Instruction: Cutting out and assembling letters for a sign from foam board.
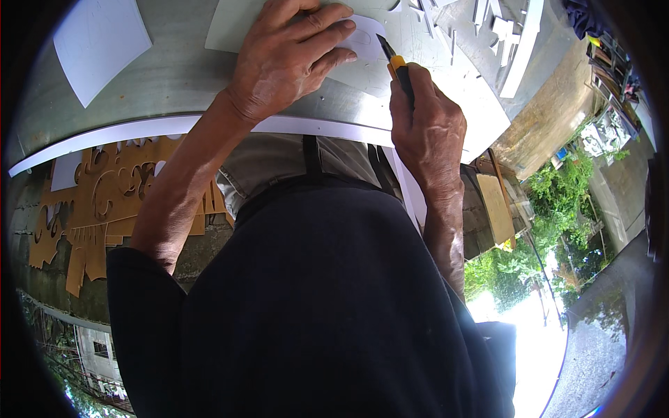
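Right fingers (pixel 421 83) grip a cutter (pixel 398 63); left fingers (pixel 327 42), slightly spread, rest on a line-marked sheet (pixel 366 38); white edging (pixel 139 128) fronts the worktop (pixel 181 83).

A yellow-and-black utility knife (pixel 398 65), dark pointed blade extended, tilts far and left, its tip by the right edge of a flat, thin white sheet (pixel 366 46) with faint curved lines.

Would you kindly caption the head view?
Left hand rests on flat white sheet; right hand holds yellow-and-black utility knife.
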`<action>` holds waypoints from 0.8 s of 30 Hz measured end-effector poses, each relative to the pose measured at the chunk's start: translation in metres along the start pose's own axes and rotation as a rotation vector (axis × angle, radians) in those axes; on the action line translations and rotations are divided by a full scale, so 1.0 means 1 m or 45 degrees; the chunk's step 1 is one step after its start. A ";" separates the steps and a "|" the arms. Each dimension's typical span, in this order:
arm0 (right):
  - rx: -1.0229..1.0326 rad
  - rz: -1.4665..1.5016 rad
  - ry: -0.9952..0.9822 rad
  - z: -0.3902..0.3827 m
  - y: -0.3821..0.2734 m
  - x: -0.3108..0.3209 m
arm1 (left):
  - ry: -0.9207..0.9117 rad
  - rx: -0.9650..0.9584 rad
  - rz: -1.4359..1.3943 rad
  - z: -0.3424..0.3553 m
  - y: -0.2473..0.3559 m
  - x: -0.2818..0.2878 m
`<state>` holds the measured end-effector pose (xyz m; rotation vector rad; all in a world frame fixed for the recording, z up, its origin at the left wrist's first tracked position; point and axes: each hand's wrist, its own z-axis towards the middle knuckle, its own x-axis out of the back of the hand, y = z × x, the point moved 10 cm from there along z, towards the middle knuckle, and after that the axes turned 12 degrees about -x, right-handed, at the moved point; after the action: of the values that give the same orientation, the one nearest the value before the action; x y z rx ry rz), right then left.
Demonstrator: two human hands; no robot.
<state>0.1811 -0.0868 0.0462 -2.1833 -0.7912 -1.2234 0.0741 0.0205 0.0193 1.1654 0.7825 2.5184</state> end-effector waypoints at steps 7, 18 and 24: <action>-0.117 0.318 -0.102 -0.005 0.007 -0.016 | 0.034 0.015 -0.033 -0.002 0.000 0.001; -0.122 0.296 -0.081 -0.005 0.003 -0.019 | 0.016 0.017 -0.016 -0.002 -0.001 0.000; -0.186 0.172 -0.132 -0.006 -0.008 -0.023 | 0.042 0.027 -0.033 -0.002 -0.002 0.000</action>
<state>0.1626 -0.0911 0.0304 -2.3922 -0.5994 -1.1405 0.0728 0.0214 0.0172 1.1153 0.8292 2.5204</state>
